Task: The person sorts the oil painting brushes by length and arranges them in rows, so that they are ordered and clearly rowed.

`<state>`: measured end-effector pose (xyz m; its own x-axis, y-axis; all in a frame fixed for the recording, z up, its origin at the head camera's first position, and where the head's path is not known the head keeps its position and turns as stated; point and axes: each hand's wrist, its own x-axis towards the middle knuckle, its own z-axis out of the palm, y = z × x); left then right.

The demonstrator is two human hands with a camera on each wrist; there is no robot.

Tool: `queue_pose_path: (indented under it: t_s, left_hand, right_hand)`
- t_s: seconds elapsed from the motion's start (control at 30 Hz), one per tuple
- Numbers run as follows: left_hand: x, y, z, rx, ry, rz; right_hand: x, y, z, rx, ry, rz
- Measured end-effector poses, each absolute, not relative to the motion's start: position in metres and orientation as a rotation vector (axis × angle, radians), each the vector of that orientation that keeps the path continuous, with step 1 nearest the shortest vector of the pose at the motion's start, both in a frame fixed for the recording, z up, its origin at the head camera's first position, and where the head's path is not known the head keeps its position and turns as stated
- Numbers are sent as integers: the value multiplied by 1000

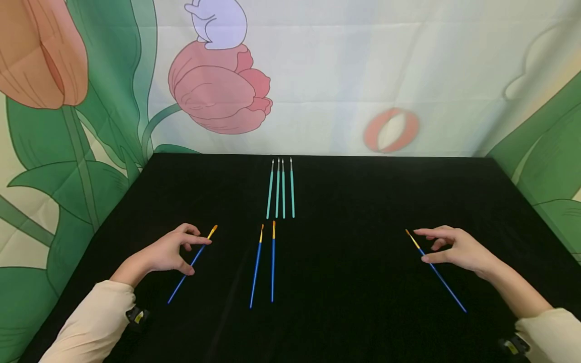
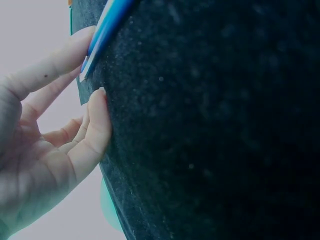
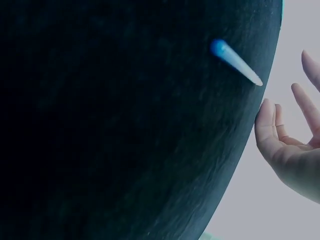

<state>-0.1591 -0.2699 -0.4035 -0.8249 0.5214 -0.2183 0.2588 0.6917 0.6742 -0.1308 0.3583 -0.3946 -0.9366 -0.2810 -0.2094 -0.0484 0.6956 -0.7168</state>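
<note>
On the left of the black table, my left hand (image 1: 174,249) is at a blue-handled paintbrush (image 1: 179,287) lying aslant. Its index finger crosses the metal collar, and its thumb lies by the handle. In the left wrist view, one digit of the left hand (image 2: 65,140) appears to touch the blue handle (image 2: 107,25). Over on the right, my right hand (image 1: 456,249) has its index finger and thumb spread along another blue paintbrush (image 1: 447,287). The right wrist view shows the right hand's fingers (image 3: 270,130) apart from that brush (image 3: 235,60). Contact there is unclear.
Two more blue paintbrushes, one (image 1: 256,269) leaning slightly and one (image 1: 273,267) straight, lie left of centre. Behind them several teal-handled tools (image 1: 283,194) with silvery tips lie side by side. A printed floral cloth (image 1: 317,75) hangs beyond the table's (image 1: 354,302) back edge.
</note>
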Motion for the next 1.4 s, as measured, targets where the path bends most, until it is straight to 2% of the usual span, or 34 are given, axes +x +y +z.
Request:
queue_pose_path:
  t_s: [0.1, 0.3, 0.43, 0.57, 0.83, 1.17, 1.4]
  left_hand:
    - [-159, -270, -404, 607, 2510, 914]
    - [-158, -272, -405, 612, 2511, 920]
    - [-158, -273, -405, 615, 2517, 922]
    - [-157, -273, -405, 599, 2516, 927]
    - [-158, -273, -406, 594, 2520, 931]
    - [-158, -271, -404, 605, 2544, 872]
    - [-158, -272, -398, 544, 2497, 893]
  right_hand:
    - [-138, 377, -413, -346, 2601, -1047]
    - [-163, 434, -478, -439, 2510, -1024]
    - [-168, 446, -499, -578, 2484, -972]
    - [-165, 443, -501, -708, 2537, -874]
    - [-164, 442, -495, -750, 2560, -799]
    - [-172, 449, -493, -580, 2513, -827]
    - [-180, 462, -497, -341, 2360, -1008]
